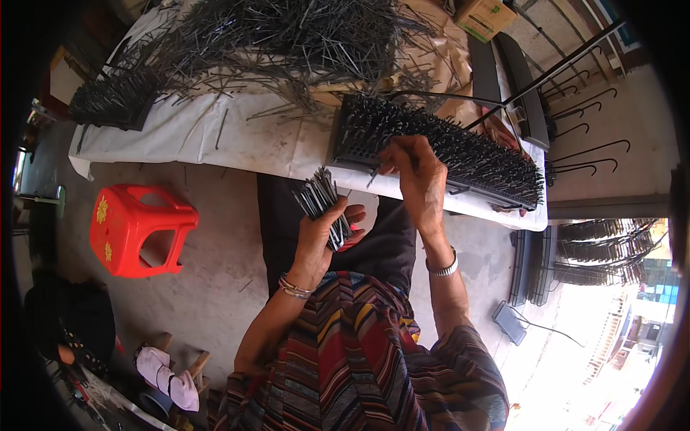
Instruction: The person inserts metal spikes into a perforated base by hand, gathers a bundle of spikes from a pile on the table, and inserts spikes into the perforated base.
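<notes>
My left hand [315,241] is closed around a bundle of thin dark rods [316,195], their ends fanning out above the thumb. My right hand [422,183] pinches a single thin dark rod [373,175] between thumb and fingers, its lower end pointing down to the left. That hand is at the front edge of a long black perforated rack [351,153], packed with upright rods along most of its length. Bare holes show at the rack's left end. Behind the rack, a big loose pile of similar rods [287,43] covers the table.
The table has a white cloth [194,136]. A second filled rack [118,97] stands at its left end, and a cardboard box [483,18] at the back right. On the floor at left is a red plastic stool [136,230]. Hooked rods [586,136] hang at right.
</notes>
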The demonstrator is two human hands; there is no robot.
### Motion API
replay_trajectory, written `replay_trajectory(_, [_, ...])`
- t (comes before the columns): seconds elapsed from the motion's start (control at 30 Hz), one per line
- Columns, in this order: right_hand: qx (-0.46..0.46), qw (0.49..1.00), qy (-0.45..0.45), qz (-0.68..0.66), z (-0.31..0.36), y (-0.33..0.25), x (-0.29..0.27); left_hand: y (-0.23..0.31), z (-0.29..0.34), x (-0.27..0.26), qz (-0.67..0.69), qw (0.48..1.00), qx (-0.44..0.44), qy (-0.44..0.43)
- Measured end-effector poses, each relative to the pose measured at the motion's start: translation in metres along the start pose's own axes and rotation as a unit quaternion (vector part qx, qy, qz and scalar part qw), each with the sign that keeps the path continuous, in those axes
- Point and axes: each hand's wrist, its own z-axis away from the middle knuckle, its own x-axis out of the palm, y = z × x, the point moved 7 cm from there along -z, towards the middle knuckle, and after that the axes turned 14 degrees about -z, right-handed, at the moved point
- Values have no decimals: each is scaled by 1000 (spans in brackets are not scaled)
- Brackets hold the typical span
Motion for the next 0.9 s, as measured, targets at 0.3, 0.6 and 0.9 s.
replay_trajectory(0.3, [-6, 999, 27, -29, -29, 37, 8, -2, -11, -7, 42, 997, 51, -37])
replay_trajectory(0.6, [-49, 999, 3, 24, -32, 36, 18, 4, -10, -10, 35, 998, 41, -12])
replay_trajectory(0.9, [-296, 856, -11, 424, -20, 20, 30, 5, -8, 0, -11, 999, 40, -36])
